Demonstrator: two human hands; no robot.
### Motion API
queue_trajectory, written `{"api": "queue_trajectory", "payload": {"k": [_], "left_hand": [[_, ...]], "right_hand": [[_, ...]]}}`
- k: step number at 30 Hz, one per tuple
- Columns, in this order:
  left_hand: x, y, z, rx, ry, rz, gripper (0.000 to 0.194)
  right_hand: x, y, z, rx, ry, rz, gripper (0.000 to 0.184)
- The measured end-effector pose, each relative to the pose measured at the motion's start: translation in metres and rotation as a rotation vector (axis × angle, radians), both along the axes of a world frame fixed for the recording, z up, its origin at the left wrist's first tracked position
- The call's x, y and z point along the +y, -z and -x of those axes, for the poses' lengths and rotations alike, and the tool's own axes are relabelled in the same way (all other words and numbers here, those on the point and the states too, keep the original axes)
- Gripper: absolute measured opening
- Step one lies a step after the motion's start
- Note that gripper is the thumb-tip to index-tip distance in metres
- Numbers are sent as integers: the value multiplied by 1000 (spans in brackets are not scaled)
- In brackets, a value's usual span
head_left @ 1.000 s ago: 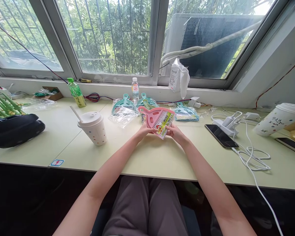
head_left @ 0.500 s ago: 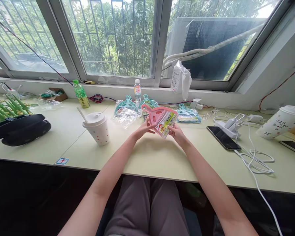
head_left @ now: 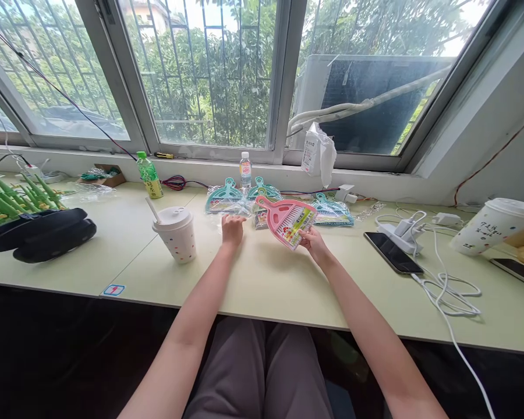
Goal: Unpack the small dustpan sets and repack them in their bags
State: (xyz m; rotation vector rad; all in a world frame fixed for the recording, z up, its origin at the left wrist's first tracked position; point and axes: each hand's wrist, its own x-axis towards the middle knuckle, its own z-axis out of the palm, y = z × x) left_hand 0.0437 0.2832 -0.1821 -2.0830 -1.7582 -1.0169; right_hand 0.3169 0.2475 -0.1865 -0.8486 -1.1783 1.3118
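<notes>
My right hand (head_left: 311, 240) grips the lower edge of a pink mini dustpan-and-brush set (head_left: 286, 219) with a yellow-green label, held tilted just above the desk (head_left: 266, 279). My left hand (head_left: 232, 227) has reached forward, and its fingers rest on a clear plastic wrapper (head_left: 231, 208) lying on the desk. Right behind it lie teal dustpan sets in clear bags (head_left: 225, 196), with another teal set (head_left: 330, 210) to the right of the pink one.
A white dotted cup with a straw (head_left: 176, 232) stands left of my left hand. Behind are a small water bottle (head_left: 245, 169) and a green bottle (head_left: 149, 174). A phone (head_left: 392, 251), charger cables (head_left: 441, 279) and a large paper cup (head_left: 491, 225) lie right; a black case (head_left: 41, 233) left.
My left hand let go of the pink dustpan set and moved forward-left onto the clear wrapper. The right hand alone holds the set now. The view tilted up slightly.
</notes>
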Motion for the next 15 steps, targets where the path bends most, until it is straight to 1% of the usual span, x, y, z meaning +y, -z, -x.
{"api": "queue_trajectory", "payload": {"k": [2,4,6,8,11,13,15], "left_hand": [[-6,-5,-3,-69,-2,-130,44],[-11,-8,-5,-129,-14,-194,44],[-12,-9,-5,-130,-29,-177,47],[-10,-6,-5,-100,-48,-123,48],[-3,0,-5,-106,-66,-55,48],[2,3,-8,-167,-69,-35,43],[4,5,-12,-214,-62,-16,33]], "right_hand": [[-1,-1,1,-8,-2,-7,42],[-3,-3,1,-14,7,-4,41],[-5,-5,2,-21,0,-2,43],[-5,-5,2,-30,-25,-3,45],[-1,-1,2,-36,16,37,40],[2,2,2,-41,56,75,35],[4,4,2,-49,55,80,33]]}}
